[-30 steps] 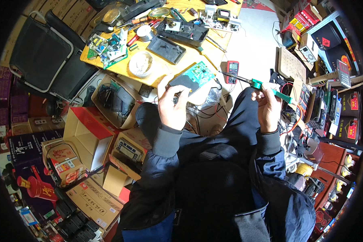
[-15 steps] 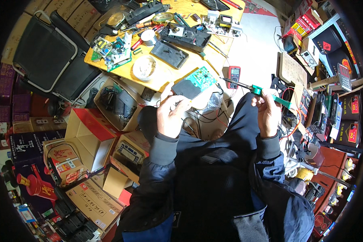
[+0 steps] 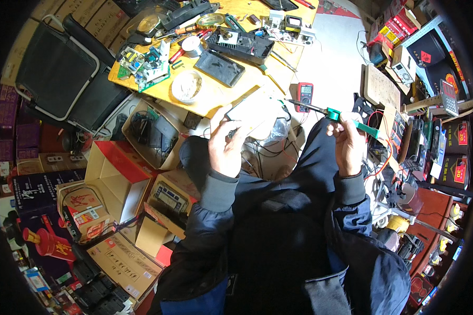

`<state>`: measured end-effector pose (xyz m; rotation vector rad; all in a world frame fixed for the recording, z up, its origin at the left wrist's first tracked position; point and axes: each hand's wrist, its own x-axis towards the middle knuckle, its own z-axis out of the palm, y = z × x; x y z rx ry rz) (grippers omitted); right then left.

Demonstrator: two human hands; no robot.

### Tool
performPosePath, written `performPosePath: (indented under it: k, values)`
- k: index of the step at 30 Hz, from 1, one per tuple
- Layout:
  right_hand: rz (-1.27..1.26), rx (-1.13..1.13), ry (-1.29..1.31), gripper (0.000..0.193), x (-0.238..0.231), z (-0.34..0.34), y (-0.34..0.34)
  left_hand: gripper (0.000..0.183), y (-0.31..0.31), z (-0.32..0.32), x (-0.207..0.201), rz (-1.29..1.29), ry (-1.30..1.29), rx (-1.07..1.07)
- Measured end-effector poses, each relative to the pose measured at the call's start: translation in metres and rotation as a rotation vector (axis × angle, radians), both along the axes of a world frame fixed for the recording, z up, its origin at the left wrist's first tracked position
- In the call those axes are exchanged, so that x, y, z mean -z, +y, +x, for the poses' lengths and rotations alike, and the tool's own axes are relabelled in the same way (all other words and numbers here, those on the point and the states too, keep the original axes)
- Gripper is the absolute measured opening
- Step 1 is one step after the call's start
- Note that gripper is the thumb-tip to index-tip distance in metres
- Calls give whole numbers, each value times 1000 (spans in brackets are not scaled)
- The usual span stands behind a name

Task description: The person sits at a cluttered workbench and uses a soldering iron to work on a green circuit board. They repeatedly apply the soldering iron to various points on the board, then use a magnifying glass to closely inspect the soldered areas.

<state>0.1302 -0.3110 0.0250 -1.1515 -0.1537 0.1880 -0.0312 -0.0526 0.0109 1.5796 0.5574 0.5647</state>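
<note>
My left hand [image 3: 226, 147] is closed on the near left edge of a circuit board [image 3: 253, 111]. The board is tilted and washed out by glare, so its parts hardly show. In my right hand [image 3: 349, 147] is a soldering iron [image 3: 333, 114] with a green handle, gripped between thumb and fingers. Its thin dark shaft points left, and the tip ends close to the board's far right corner; whether they touch I cannot tell. An orange-red cord hangs near the handle's back end.
Ahead stands a yellow table [image 3: 215, 100] with a white tub [image 3: 187, 87], a solder spool [image 3: 193, 46], a black casing [image 3: 242, 46] and loose boards [image 3: 144, 65]. A red multimeter [image 3: 305, 97] lies beyond the iron. Open cardboard boxes [image 3: 122, 181] crowd the left; cables lie below the board.
My left hand has turned the board, so its green face and dark part now show as white glare. The right hand and soldering iron stay almost where they were.
</note>
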Motion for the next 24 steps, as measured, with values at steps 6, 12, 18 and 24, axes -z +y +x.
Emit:
performPosePath:
  k: [6, 12, 18, 24]
  values:
    - [-65, -22, 9, 14, 1, 0, -2, 10, -4, -2, -3, 139, -26, 9]
    - [-63, -26, 8, 13, 0, 0, -2, 8, -7, -1, -7, 66, -52, 7]
    - [-73, -30, 11, 13, -1, -1, -3, 9, -7, -1, -8, 195, -50, 2]
    - [-57, -27, -7, 13, -5, -2, 1, 9, -17, 1, -12, 195, -104, -11]
